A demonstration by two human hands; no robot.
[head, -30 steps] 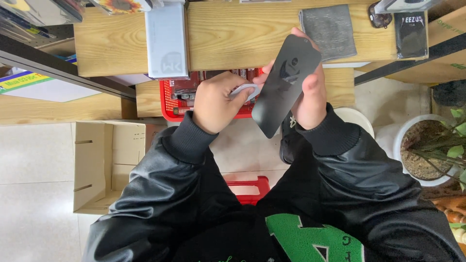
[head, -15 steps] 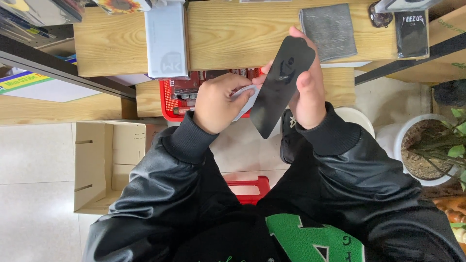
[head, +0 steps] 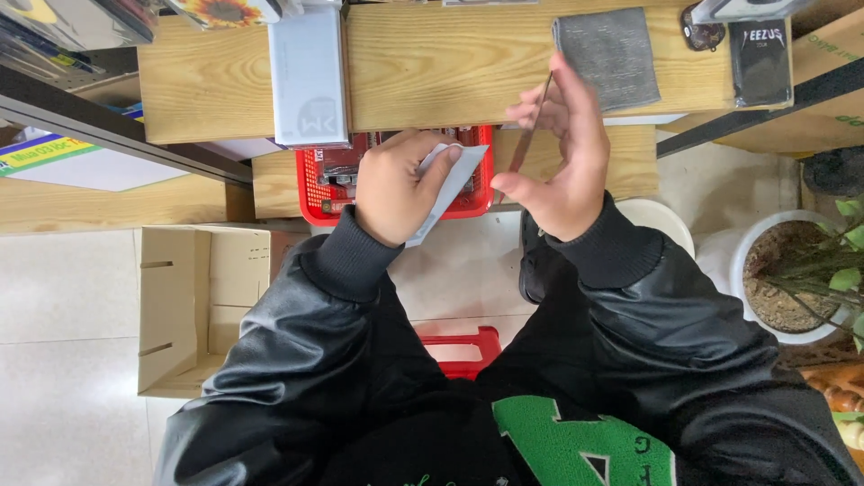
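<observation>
1. Turned since the earlier frame: dark flat panel (head: 529, 126), formerly broad face up, now edge-on to the camera and reading as a thin dark line.
2. Right hand (head: 558, 157): fingers spread and upright, thumb and fingertips pinching the panel by its edges; the panel rises from the thumb toward the fingertips.
3. Left hand (head: 396, 184): clenched around a pale grey wipe (head: 445, 184), a soft folded sheet jutting from the knuckles toward the right thumb, just apart from the panel.
4. White rectangular box (head: 309, 76): smooth card with a faint emblem, lying on the wooden bench (head: 432, 63) beyond the left knuckles.
5. Grey cloth pad (head: 607, 56): woven texture, square, just past the right fingertips.
6. Black package (head: 758, 61): glossy, rectangular, pale lettering, well right of the right fingers.
7. Red plastic basket (head: 315, 193): mesh walls, directly beneath both hands.
8. Cardboard box (head: 202, 306): brown, open, slotted flap, on the floor left of the left sleeve.
9. White plant pot (head: 720, 261): round, soil-filled, green leaves, right of the right sleeve.
</observation>
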